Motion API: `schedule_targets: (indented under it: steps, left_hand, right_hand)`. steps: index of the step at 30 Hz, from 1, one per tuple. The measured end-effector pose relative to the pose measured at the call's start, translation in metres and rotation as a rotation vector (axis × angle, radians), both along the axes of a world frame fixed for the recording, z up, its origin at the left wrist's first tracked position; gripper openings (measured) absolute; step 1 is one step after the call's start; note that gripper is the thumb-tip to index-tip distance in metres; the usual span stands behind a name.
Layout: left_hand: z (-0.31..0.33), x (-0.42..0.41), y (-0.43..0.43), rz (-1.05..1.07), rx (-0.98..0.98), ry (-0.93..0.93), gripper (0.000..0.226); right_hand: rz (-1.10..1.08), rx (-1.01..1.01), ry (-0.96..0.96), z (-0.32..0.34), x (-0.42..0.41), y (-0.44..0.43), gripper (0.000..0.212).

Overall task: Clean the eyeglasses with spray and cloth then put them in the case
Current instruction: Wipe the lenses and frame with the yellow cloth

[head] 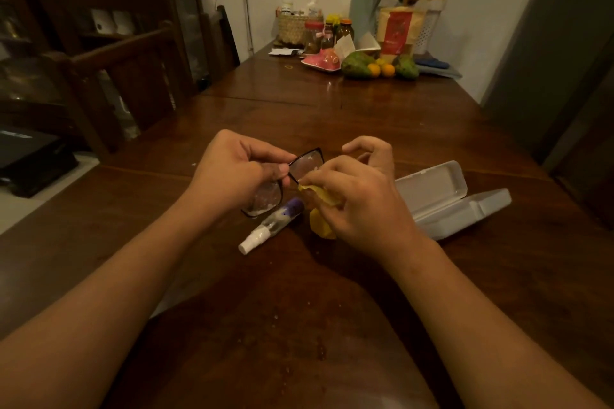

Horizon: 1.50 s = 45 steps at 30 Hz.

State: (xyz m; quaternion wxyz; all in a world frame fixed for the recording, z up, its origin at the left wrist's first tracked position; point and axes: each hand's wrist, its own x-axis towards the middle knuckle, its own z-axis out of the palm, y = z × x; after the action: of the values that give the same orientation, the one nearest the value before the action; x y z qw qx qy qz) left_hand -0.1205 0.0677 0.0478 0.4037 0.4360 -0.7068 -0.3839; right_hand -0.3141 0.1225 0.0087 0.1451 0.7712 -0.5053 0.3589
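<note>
Dark wood worktop (332,116) carries everything. No writing can be read: the spray bottle (270,225), lying on its side near the front with its white nozzle toward the person, shows only a blurred purple label. Above it the left hand (232,173) pinches the black-framed eyeglasses (285,179) at the bridge, lenses spotted with droplets. The right hand (362,196) grips a yellow cloth (320,209) pressed against the far lens. An open white case (445,202) lies just right of that hand. Fruit (378,67), jars and a red packet (397,31) crowd the far end.
</note>
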Motion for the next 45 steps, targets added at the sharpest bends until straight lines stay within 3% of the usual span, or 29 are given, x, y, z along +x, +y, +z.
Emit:
schedule_targets:
  steps: [6, 23, 30, 34, 41, 45]
  left_hand:
    - [0.001, -0.001, 0.000, 0.008, 0.010, 0.016, 0.021]
    - [-0.001, -0.001, -0.001, -0.019, 0.031, 0.018, 0.021]
    - [-0.002, -0.003, 0.001, -0.036, 0.005, -0.020, 0.022]
    - [-0.003, -0.005, 0.002, -0.058, -0.011, -0.025, 0.023]
    - [-0.004, -0.006, 0.002, -0.048, -0.038, -0.042, 0.026]
    - [-0.005, -0.006, 0.001, -0.027, -0.068, -0.083, 0.025]
  right_hand:
    - [-0.098, 0.014, -0.032, 0.001, -0.008, 0.000, 0.018]
    - [0.027, 0.035, 0.014, 0.001, -0.004, 0.000, 0.022]
    - [-0.157, -0.052, -0.080, 0.006, -0.017, -0.004, 0.016]
    - [-0.130, -0.117, -0.108, 0.008, -0.006, -0.005, 0.016]
    - [-0.225, -0.064, -0.170, 0.007, -0.012, -0.007, 0.015]
    - [-0.115, -0.056, -0.141, 0.006, -0.006, -0.006, 0.016]
